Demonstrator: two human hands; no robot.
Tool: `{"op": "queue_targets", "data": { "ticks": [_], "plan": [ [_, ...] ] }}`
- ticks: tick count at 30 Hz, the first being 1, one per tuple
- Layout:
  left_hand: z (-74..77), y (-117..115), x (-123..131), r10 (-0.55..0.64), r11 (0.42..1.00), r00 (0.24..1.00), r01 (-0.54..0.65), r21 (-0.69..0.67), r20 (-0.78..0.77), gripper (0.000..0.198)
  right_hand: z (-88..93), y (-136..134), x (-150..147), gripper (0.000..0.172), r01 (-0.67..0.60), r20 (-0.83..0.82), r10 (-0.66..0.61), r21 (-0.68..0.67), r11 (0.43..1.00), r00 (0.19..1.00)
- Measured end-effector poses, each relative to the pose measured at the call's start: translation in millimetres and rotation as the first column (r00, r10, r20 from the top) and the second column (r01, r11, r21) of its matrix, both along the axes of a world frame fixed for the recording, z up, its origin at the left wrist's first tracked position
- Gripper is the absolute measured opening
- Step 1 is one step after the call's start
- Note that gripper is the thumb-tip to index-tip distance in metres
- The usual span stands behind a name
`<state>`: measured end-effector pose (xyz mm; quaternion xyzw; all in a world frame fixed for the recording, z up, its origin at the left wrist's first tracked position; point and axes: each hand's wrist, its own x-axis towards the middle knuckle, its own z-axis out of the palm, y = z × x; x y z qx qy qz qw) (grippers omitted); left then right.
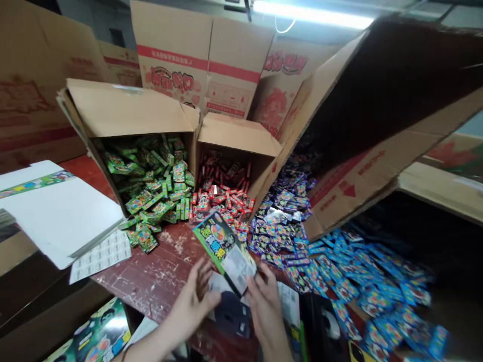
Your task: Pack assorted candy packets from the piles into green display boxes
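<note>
In my right hand [265, 299] is a printed carton [215, 241], green and black with colourful lettering and a pale panel. The thumb and fingers grip its near right end, and it tilts up over the table. My left hand [199, 291] is just left of the carton, apart from it, with its fingers spread, slightly curled and holding nothing. A dark rounded object [233, 312] lies below the carton between my hands; I cannot make out its kind. Another printed carton [290, 304] is partly hidden behind my right wrist.
Open cardboard boxes spill small packets onto the red table [162, 274]: green packets [158, 186], red packets [222, 201], purple packets [281, 226] and blue packets [362, 271]. On the left are white sheets [64, 211] and a label sheet [101, 256]. Tall cartons [181, 55] stand behind.
</note>
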<state>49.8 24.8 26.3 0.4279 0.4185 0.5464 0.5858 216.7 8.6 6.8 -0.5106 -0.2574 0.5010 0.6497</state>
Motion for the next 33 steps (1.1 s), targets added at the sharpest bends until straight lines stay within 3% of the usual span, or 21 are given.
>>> {"op": "queue_targets", "data": {
  "ticks": [3, 5, 6, 9, 11, 14, 17, 19, 22, 24, 28, 30, 33],
  "plan": [
    [11.3, 20, -3, 0.221, 0.968, 0.969, -0.205, -0.145, 0.106, 0.066, -7.8, -30, -22, 0.085, -0.194, -0.037, 0.194, 0.011, 0.981, 0.98],
    [21.1, 21, -8, 0.199, 0.972, 0.98, -0.196, -0.133, 0.012, 0.071, -1.2, -36, -30, 0.091, -0.254, -0.034, 0.255, 0.029, 0.967, 0.966],
    [23.3, 16, -9, 0.135, 0.985, 0.99, -0.138, -0.103, -0.043, 0.075, 5.5, -34, -30, 0.091, -0.244, -0.022, 0.245, 0.034, 0.969, 0.969],
    [16.5, -12, -10, -0.155, 0.988, 0.981, 0.153, -0.027, -0.119, 0.084, 28.2, -13, -23, 0.077, -0.139, 0.045, 0.138, 0.015, 0.99, 0.989],
    [6.3, -30, -10, -0.26, 0.965, 0.958, 0.261, -0.008, -0.122, 0.08, 36.9, -1, -18, 0.062, -0.126, 0.041, 0.128, -0.04, 0.991, 0.991],
    [-5.0, -41, -11, -0.245, 0.969, 0.954, 0.245, -0.021, -0.17, 0.057, 35.3, 2, -23, 0.052, -0.027, 0.059, 0.032, -0.071, 0.997, 0.998],
    [-9.3, -33, -15, -0.218, 0.976, 0.953, 0.208, -0.07, -0.209, 0.036, 22.8, -16, -40, 0.055, 0.202, 0.227, -0.216, 0.084, 0.976, 0.95],
    [-12.4, -24, -18, -0.165, 0.986, 0.959, 0.152, -0.071, -0.232, 0.027, 12.0, -31, -50, 0.049, 0.208, 0.331, -0.26, 0.184, 0.961, 0.907],
    [-19.1, -14, -20, -0.101, 0.995, 0.966, 0.097, -0.029, -0.238, 0.021, -3.8, -45, -59, 0.032, 0.058, 0.407, -0.128, 0.181, 0.982, 0.905],
    [-22.4, -10, -20, -0.078, 0.997, 0.982, 0.081, 0.008, -0.171, 0.022, -11.0, -47, -61, 0.03, -0.005, 0.398, -0.056, 0.149, 0.989, 0.916],
    [-18.6, -8, -21, -0.034, 0.999, 0.999, 0.035, -0.027, 0.006, 0.028, -10.0, -41, -62, 0.048, 0.03, 0.346, -0.085, 0.16, 0.987, 0.934],
    [-13.0, -9, -26, -0.071, 0.996, 0.997, 0.07, -0.048, -0.024, 0.032, -3.2, -37, -60, 0.056, -0.005, 0.311, -0.04, 0.144, 0.99, 0.949],
    [-5.7, -11, -33, -0.177, 0.984, 0.974, 0.171, -0.059, -0.141, 0.021, 7.5, -30, -56, 0.059, -0.086, 0.242, 0.064, 0.081, 0.993, 0.968]
  ]
}}
